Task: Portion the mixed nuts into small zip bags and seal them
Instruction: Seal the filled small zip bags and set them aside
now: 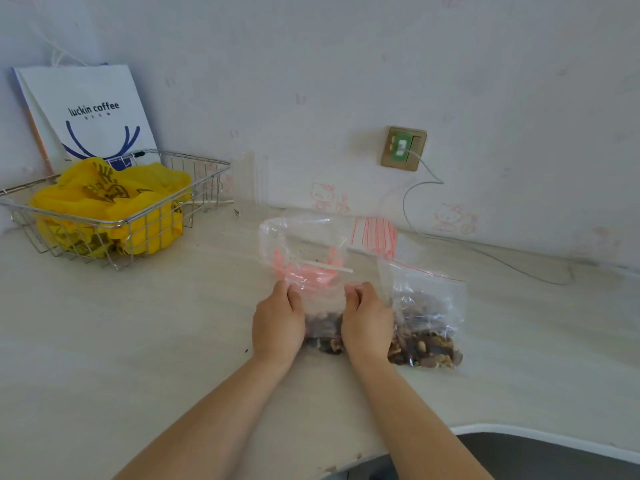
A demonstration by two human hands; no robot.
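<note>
You had both hands on a small clear zip bag [323,311] standing on the pale tabletop [138,341], partly filled with dark mixed nuts [323,332] settled at its bottom. Your left hand [277,323] gripped the bag's left side and your right hand [367,323] its right side, fingers curled in toward the top edge, pinching the plastic there. Whether the strip was fully closed could not be told.

Just beside your right hand, touching it, lay a second clear zip bag with a red seal line [427,320], holding more nuts. Directly behind the bag you held sat a larger, crumpled clear plastic bag [301,244], mouth open, with pink scraps and a white strip inside. Right of that lay a stack of unused red-striped zip bags [374,235].

Well to the left stood a wire basket [204,174] holding a yellow plastic bag [110,202], with a white paper coffee bag [90,112] leaning on the wall behind it. A brass wall socket [403,148] with a thin cable [485,254] was at the back.
</note>
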